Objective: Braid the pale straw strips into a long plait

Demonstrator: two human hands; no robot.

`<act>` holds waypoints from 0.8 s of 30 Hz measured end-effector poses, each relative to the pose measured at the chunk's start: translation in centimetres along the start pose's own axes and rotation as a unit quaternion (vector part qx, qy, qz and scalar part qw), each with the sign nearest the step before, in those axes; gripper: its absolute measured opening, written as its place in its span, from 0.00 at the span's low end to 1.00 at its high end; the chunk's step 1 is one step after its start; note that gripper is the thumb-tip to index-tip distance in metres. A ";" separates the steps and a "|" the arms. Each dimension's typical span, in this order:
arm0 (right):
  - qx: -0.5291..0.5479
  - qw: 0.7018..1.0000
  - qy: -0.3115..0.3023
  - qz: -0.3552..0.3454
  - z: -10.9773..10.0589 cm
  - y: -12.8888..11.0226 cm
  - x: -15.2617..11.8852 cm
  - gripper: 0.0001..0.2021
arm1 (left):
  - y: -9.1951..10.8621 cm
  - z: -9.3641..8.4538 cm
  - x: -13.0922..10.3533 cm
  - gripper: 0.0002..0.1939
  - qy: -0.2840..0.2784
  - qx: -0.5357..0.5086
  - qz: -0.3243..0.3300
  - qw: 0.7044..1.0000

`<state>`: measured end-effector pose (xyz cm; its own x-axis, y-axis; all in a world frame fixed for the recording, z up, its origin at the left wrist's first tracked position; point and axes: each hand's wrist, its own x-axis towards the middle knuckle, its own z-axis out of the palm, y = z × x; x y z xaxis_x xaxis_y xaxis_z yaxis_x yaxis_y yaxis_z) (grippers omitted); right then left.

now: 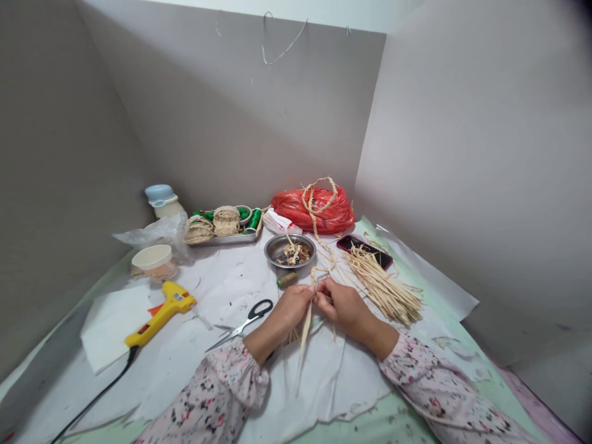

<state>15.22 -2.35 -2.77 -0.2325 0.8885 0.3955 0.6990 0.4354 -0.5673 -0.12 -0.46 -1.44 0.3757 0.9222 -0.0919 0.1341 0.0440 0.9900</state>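
In the head view, reaching forward over the bench with left hand and right hand close together, forearms angled inward. Gripping in the fingers of both the near end of a straw braid, strung past the bowl to the red bag.

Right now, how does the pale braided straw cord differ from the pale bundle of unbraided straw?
The braided cord bends into a loop; the straw bundle shows mostly straight strips. The left hand and right hand hold the cord; the bundle lies unheld. Both look pale yellow.
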 end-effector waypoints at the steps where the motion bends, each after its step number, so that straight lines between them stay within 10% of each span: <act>1: 0.009 1.000 0.003 0.001 0.1 0.0 0.0 0.05 | 0.1 0.0 0.0 0.15 -0.001 0.010 0.004 1.000; 18: 0.244 0.964 0.037 0.102 -0.7 0.0 0.4 0.12 | 1.5 -0.3 -0.3 0.11 0.018 0.174 0.076 0.982; 24: 0.340 0.936 -0.049 0.080 -0.2 0.2 0.6 0.16 | 1.1 0.0 0.0 0.12 -0.036 0.099 0.090 0.990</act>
<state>15.32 -1.75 -2.46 -0.2456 0.9448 0.2167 0.1463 0.2571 -0.9552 -0.01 -0.38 -0.37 0.4743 0.8775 0.0704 0.2334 -0.2025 0.9511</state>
